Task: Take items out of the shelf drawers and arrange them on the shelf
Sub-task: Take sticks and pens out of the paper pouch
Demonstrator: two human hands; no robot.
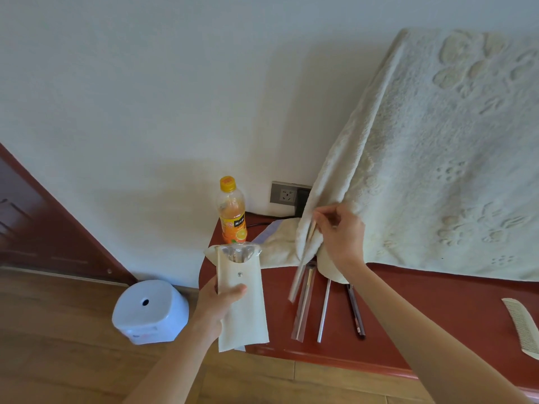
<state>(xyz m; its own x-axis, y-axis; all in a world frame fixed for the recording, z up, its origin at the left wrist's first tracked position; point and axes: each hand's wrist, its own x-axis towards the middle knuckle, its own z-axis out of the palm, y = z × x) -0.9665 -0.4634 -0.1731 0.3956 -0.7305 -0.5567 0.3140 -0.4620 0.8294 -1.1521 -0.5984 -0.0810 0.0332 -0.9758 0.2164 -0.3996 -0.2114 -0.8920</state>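
Note:
My left hand grips a cream cloth pouch with a snap button, held upright over the left end of the red-brown shelf top; wrapped sticks show in its open mouth. My right hand pinches a long thin wrapped pair of chopsticks, slanting down above the shelf. Lying on the shelf below are a clear-wrapped pair of chopsticks, a metal straw and a dark pen-like stick.
An orange juice bottle stands at the shelf's back left by a wall socket. A cream towel drapes over something at the right. A comb lies far right. A pale blue stool stands on the wooden floor.

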